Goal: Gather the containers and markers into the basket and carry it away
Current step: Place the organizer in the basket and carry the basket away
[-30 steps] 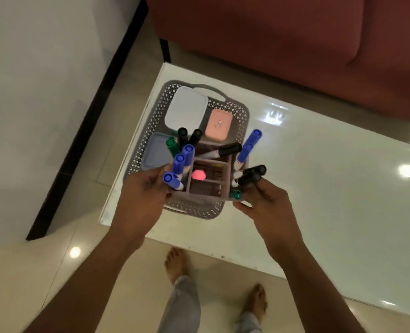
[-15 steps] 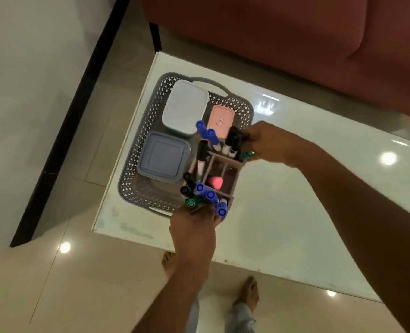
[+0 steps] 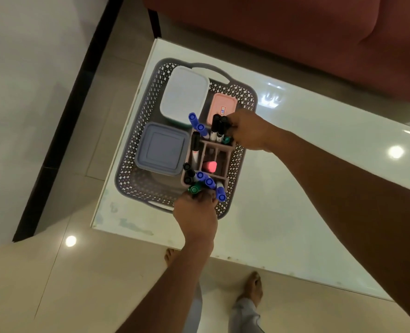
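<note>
Change: the partitioned mauve plastic marker caddy [image 3: 208, 162], a second ago above the near rim, now sits turned inside the grey perforated plastic basket [image 3: 136, 150] beside the lidded containers.
Grip: left hand [image 3: 196, 212] and right hand [image 3: 247, 131] clamp its near and far ends.
Meaning: gathering looks finished; carrying remains.

A glossy white table [image 3: 319, 169] stands on a beige tiled floor [image 3: 54, 272]. Directly on it, at its near left corner, sits 1 grey perforated basket [image 3: 136, 150]; the tabletop shows ceiling-light reflections.
</note>
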`<state>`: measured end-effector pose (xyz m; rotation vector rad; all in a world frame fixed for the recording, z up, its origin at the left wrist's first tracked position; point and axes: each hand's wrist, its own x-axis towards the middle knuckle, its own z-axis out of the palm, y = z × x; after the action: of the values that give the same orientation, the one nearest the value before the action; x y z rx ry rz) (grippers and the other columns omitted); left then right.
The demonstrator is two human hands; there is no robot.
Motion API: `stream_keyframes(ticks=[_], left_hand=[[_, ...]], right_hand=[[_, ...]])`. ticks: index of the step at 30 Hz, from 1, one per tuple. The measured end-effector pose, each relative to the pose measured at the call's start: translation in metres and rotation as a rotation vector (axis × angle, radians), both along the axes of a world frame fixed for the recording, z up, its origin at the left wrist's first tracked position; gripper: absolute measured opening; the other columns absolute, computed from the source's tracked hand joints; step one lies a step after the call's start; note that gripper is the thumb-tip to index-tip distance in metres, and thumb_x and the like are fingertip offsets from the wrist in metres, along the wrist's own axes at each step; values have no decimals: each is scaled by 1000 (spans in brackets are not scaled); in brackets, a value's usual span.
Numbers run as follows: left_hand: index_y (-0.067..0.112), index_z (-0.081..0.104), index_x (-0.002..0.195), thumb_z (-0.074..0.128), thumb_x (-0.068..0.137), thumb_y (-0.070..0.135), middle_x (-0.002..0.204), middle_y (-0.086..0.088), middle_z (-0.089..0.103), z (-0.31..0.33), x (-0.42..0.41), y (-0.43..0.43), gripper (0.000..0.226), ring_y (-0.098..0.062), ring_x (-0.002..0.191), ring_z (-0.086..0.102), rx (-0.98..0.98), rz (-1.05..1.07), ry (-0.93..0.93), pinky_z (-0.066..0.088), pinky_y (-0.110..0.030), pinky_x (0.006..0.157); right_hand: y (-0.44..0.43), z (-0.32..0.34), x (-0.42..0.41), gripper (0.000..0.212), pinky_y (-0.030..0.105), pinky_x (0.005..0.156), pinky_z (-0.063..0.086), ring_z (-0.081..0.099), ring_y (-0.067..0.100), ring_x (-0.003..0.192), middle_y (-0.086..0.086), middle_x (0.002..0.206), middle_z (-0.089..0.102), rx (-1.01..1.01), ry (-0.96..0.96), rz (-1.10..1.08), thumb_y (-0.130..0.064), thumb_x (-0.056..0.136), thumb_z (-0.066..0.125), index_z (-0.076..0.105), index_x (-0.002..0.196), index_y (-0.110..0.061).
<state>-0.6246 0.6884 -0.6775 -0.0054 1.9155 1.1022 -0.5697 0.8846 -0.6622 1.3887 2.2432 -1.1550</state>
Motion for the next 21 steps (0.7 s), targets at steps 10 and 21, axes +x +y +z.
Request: stream_keyframes(ticks=[10,21], left_hand=[[22,71,64,69,82,1,66,-2,74,-1,-11,8,28,-26,70,74,38,-53,-8,62,-48,71],[16,72,78,66,86,-1,80,-4,76,-2,-9,6,20,-18,75,75,134,-61,-80,60,-26,63]], right_hand=[[0,0,8,22,34,68,47,63,35,93,23,105,66,131,-53,-40,4,91,49,65,106,3],[-9,-11,15,29,21,62,40,58,22,84,18,109,67,215,34,-128,1,94,47,67,114,-3]])
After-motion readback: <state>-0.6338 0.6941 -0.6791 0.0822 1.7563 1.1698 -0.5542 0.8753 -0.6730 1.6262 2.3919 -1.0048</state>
